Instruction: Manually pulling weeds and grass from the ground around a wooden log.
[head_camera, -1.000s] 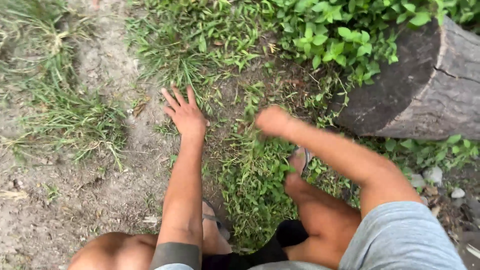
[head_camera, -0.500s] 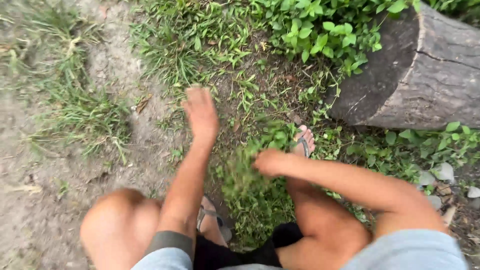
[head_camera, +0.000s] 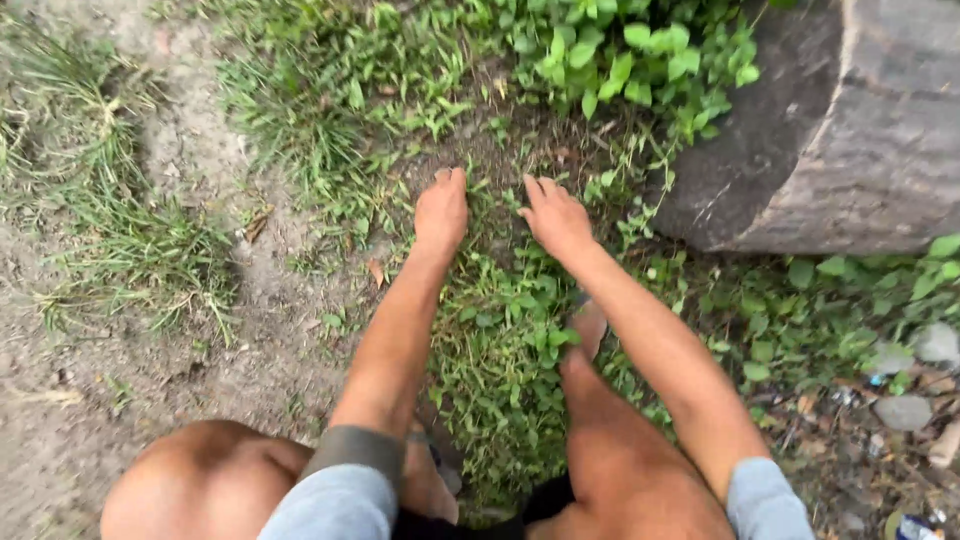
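Note:
I am squatting over a patch of low green weeds (head_camera: 505, 340) growing between my feet. My left hand (head_camera: 441, 212) reaches forward, palm down, fingers together on the soil and small weeds at the patch's far end. My right hand (head_camera: 555, 215) lies next to it, fingers stretched flat onto the same bare dark soil (head_camera: 495, 150). Neither hand holds anything that I can see. Both forearms stretch out from grey sleeves. My knees and a sandalled foot (head_camera: 590, 325) show below.
A big grey cut log (head_camera: 850, 130) lies at the right, close to my right hand. Leafy green plants (head_camera: 620, 50) grow behind the soil. Tufts of grass (head_camera: 130, 220) and sandy bare ground (head_camera: 150, 370) spread to the left. Stones (head_camera: 900, 410) and litter lie at the lower right.
My right hand swung back with a blurred clump of weeds, then came forward again empty. My left hand moved right to lie beside it. The view shifted towards the log.

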